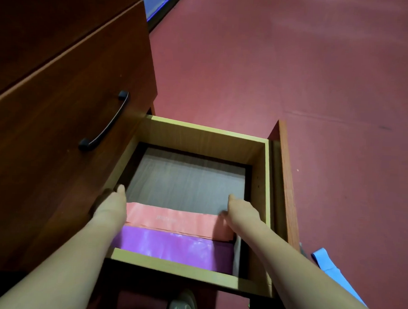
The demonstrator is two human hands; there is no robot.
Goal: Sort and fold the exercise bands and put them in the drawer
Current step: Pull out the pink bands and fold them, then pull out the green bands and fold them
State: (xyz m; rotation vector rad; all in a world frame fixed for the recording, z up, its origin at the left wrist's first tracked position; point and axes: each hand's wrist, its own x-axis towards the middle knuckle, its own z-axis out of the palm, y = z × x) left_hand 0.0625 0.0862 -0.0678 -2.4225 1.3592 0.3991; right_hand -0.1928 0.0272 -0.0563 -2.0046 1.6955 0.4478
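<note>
My left hand and right hand are down in the drawer at the pink band's ends, fingers hidden so I can't tell grip from press, and I'd settle it flat, edges squared, beside the purple band along the near edge.

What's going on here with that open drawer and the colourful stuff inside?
A person is reaching both hands into the open drawer of a wooden cabinet. The left hand and right hand sit at the two ends of a folded pink band, which lies next to a folded purple band. Their fingers are hidden, so a grip cannot be confirmed. A blue band lies on the red floor, not yet put away.
</note>
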